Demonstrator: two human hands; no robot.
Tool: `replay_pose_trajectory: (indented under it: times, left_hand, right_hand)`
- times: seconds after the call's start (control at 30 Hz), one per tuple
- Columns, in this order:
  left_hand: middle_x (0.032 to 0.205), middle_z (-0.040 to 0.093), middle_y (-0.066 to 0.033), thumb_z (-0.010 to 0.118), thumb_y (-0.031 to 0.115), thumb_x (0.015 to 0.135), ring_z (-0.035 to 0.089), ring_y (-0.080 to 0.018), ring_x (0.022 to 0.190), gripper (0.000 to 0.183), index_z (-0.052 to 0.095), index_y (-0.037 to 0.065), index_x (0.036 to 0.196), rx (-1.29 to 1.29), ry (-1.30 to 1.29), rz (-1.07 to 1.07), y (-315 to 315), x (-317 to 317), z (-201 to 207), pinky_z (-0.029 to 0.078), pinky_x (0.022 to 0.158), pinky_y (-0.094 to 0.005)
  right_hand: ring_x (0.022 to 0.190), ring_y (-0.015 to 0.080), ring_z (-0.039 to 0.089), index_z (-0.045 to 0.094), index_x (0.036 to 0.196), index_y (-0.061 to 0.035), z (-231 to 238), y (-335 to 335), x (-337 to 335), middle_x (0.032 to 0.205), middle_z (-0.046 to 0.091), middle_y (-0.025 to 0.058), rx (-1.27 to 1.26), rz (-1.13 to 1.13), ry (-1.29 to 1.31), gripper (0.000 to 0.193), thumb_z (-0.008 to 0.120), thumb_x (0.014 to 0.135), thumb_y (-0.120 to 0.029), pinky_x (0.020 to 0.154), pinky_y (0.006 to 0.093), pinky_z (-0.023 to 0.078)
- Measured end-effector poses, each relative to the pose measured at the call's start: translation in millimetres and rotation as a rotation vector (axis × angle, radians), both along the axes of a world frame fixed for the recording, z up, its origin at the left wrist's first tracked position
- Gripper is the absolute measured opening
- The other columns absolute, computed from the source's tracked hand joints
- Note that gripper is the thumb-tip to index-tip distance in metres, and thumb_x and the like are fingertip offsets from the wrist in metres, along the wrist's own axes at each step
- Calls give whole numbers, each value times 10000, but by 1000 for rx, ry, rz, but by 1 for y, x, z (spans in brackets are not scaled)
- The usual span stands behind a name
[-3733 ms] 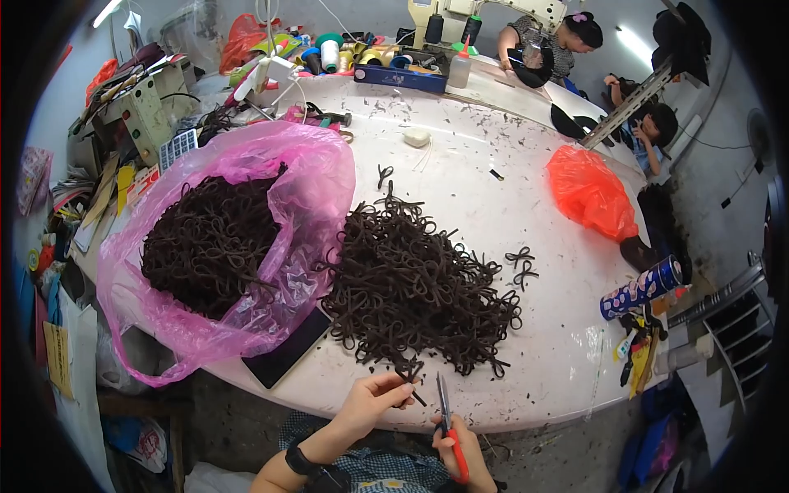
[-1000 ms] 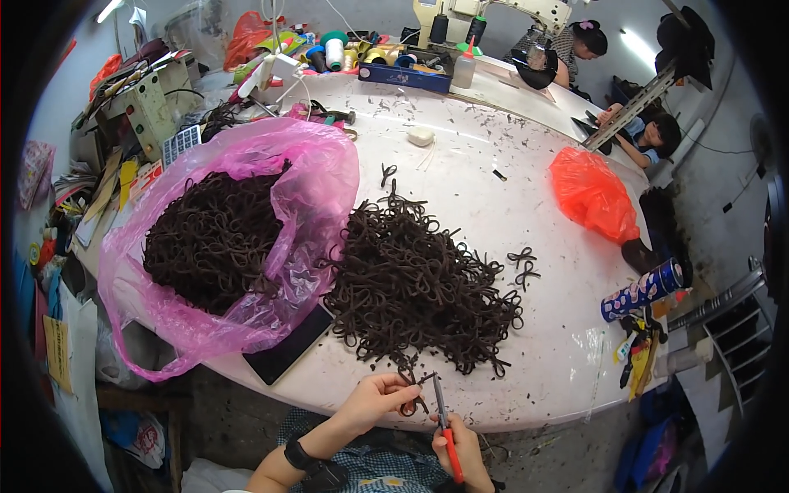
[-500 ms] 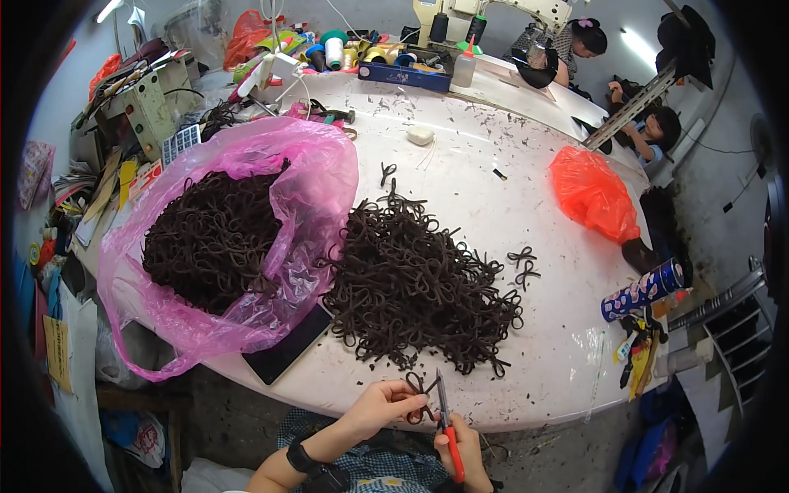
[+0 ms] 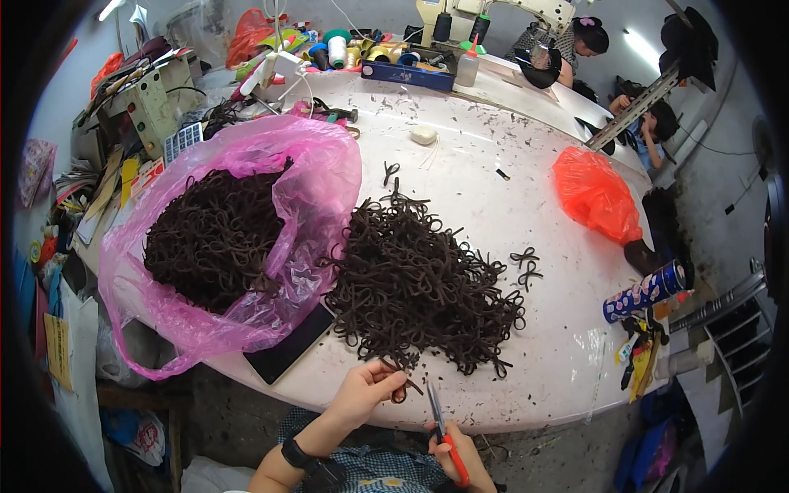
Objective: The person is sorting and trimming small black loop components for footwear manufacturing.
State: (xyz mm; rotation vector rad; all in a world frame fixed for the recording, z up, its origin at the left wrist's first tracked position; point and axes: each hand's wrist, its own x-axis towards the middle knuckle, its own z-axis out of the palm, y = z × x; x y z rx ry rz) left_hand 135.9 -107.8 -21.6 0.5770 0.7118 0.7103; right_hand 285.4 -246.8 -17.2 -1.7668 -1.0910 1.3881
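At the table's front edge, my left hand (image 4: 366, 393) is closed, pinching a dark brown cord bow (image 4: 400, 394) by its loops, with a cord end hanging toward the right. My right hand (image 4: 457, 457) grips a pair of red-handled scissors (image 4: 440, 423); their blades point up and away from me, a small gap from the bow. Just beyond my left hand spreads a pile of similar dark cord bows (image 4: 419, 283). A pink plastic bag (image 4: 320, 177) to its left holds a heap of the same bows (image 4: 214, 238).
A dark flat device (image 4: 289, 347) lies partly beneath the bag. On the right are an orange-red plastic bag (image 4: 593, 197) and a blue patterned can (image 4: 643, 292). Thread spools (image 4: 337, 51) and a sewing machine stand at the back. Two people (image 4: 588, 39) sit beyond the table.
My left hand has moved left and slightly away from me, carrying the bow to the pile's near edge. The scissors have shifted a little left and nearer me, now apart from the bow.
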Motion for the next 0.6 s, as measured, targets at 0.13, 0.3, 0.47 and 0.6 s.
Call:
replay_pose_trajectory:
  times: [0.13, 0.3, 0.47, 0.6]
  left_hand:
    - [726, 547, -43, 542, 87, 802, 515, -98, 622, 124, 531, -17, 870, 20, -12, 16, 3, -3, 1, 417, 572, -205]
    - [729, 547, -43, 540, 87, 804, 514, -98, 627, 116, 529, -13, 862, 27, -28, 9, 5, -3, 1, 414, 573, -205]
    - [732, 548, -39, 542, 77, 800, 512, -96, 627, 110, 526, -8, 869, 22, -15, -15, 3, -3, -2, 407, 579, -204]
    - [736, 555, -38, 549, 75, 795, 516, -94, 630, 108, 529, -3, 867, 51, -6, -20, 3, -6, 2, 410, 585, -204]
  right_hand:
    - [501, 137, 455, 456, 934, -4, 4, 0, -4, 586, 481, 54, -32, -56, 177, 368, 422, 779, -336, 487, 249, 373]
    - [478, 43, 380, 444, 1015, 2, 13, 6, -8, 589, 444, -15, -40, 34, 158, 587, 389, 789, -537, 456, 186, 326]
    - [459, 35, 380, 494, 972, -1, 13, 7, -9, 542, 425, -30, -35, -54, 173, 589, 468, 751, -545, 432, 186, 310]
    - [445, 42, 399, 529, 937, -1, 16, 5, -8, 505, 422, -34, 9, -46, 43, 586, 489, 739, -551, 422, 194, 319]
